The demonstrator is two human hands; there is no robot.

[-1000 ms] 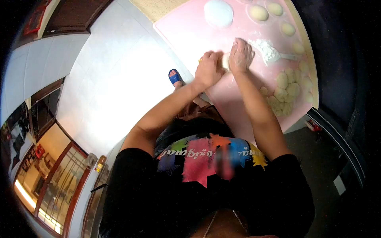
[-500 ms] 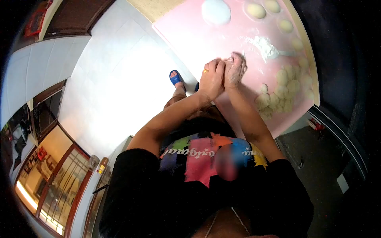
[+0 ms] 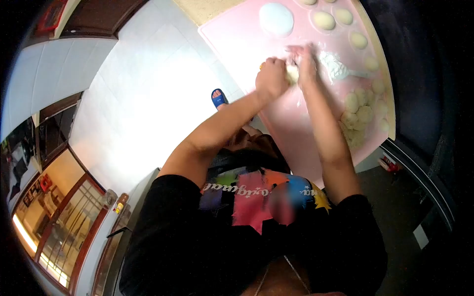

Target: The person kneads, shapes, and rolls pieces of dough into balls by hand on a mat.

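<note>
White script (image 3: pixel 249 191) on black T-shirt (image 3: pixel 252 251): "original"; neighbouring letters (image 3: pixel 307 193) unclear.

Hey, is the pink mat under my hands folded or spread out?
Spread out. The pink mat lies flat, its broad surface showing, with dough balls resting on it.

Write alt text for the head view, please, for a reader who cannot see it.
Pale dough sits between a person's left hand and blurred right hand over a pink mat. Dough balls and white powder lie on the mat.
</note>
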